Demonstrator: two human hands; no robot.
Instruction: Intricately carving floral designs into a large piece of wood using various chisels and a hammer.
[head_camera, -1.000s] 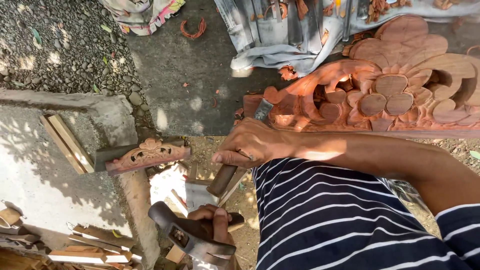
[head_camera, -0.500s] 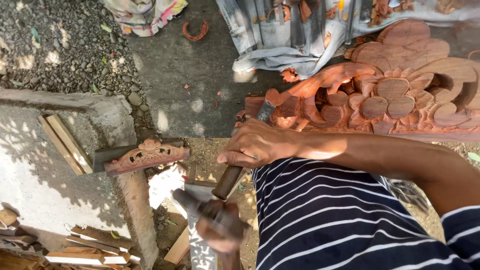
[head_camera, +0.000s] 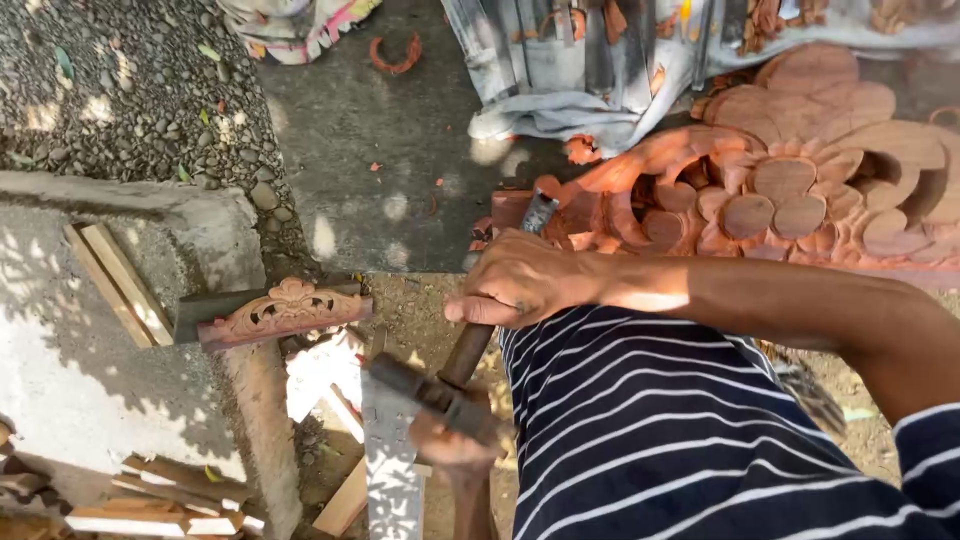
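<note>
A chisel (head_camera: 497, 300) is gripped in the closed right hand (head_camera: 525, 280), its blade angled forward into the reddish carved wood panel (head_camera: 780, 190) just beyond the knuckles, so the edge meets the relief. Below it, a mallet (head_camera: 430, 392) is clasped in the left hand (head_camera: 450, 450), its head touching the chisel's butt. A small carved ornament (head_camera: 285, 312) lies well to the side.

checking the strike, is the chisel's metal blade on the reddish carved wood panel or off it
On it: the chisel's metal blade meets the reddish carved wood panel.
</note>
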